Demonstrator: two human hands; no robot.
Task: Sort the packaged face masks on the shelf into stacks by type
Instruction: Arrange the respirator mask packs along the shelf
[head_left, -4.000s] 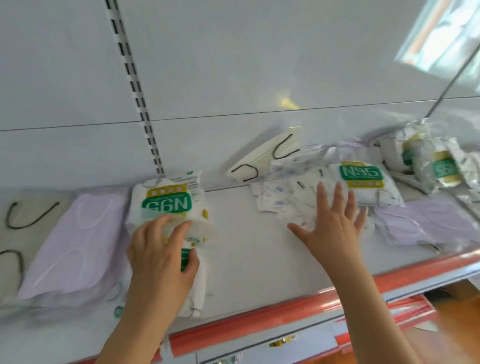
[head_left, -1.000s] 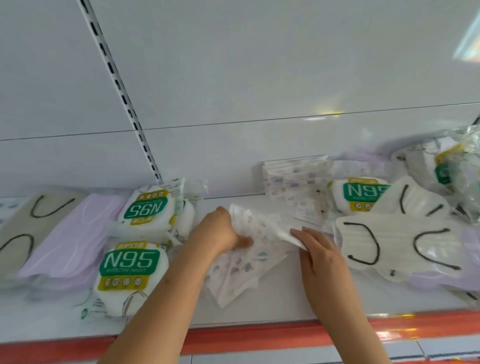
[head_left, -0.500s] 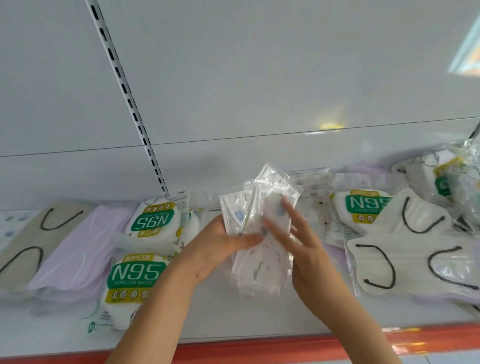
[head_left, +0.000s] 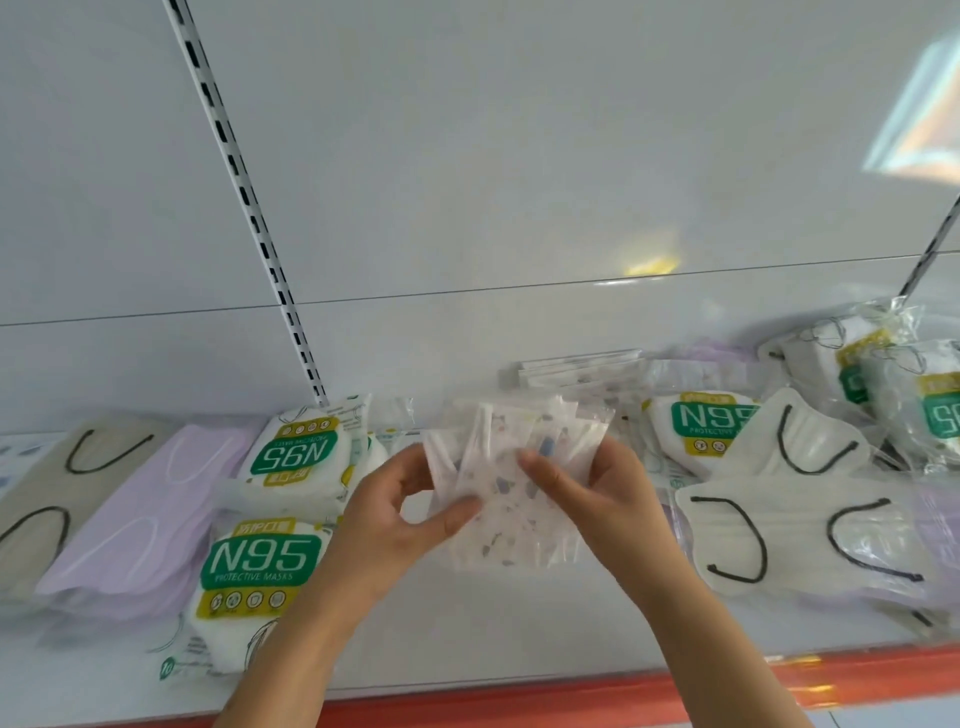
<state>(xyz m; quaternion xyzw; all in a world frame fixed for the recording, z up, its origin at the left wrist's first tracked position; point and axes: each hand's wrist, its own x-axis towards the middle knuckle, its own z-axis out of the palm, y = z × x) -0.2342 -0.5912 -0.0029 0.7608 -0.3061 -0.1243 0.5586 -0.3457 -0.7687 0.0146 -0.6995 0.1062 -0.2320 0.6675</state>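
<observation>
Both hands (head_left: 519, 499) grip printed mask packets (head_left: 511, 525) upright.

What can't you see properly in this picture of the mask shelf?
- Patterned mask packets: how many are in the bundle; they overlap, and the left hand and right hand cover parts.
- N95 packs at far right: cut off by the head view's edge.
- Front N95 pack: small print too tiny to read.

At frame centre we hold a bundle of patterned mask packets (head_left: 511, 483) above the shelf (head_left: 467, 634). Lower left lie two N95 packs (head_left: 260, 564), one behind the other. At far right, black-looped masks (head_left: 800, 535) lie before another N95 pack (head_left: 701, 421).
</observation>
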